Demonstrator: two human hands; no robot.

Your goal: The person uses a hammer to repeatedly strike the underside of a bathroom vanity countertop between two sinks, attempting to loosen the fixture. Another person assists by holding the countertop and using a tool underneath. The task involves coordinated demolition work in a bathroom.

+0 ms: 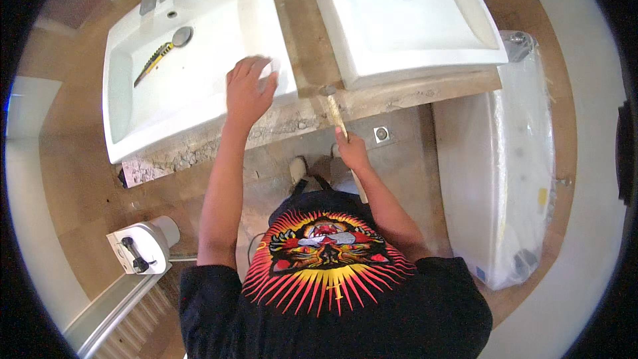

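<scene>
My right hand (352, 151) grips the wooden handle of a hammer (337, 113). The hammer's head is up at the broken front edge of the counter (405, 98), between the two sinks; whether it touches the edge I cannot tell. Over the front right rim of the left white sink (199, 86) is my left hand (250, 90), its thumb apart from bent fingers and nothing visible in it. A yellow and black utility knife (153, 63) lies in that sink, its end against the round drain cover (182, 36).
A second white sink (412, 33) sits on the right. Beyond it stands a plastic-wrapped bathtub (495, 179). A square floor drain (381, 134) lies below the counter. At lower left are a white toilet-like fixture (156, 242) with a dark object on top and a metal-framed rail (116, 309).
</scene>
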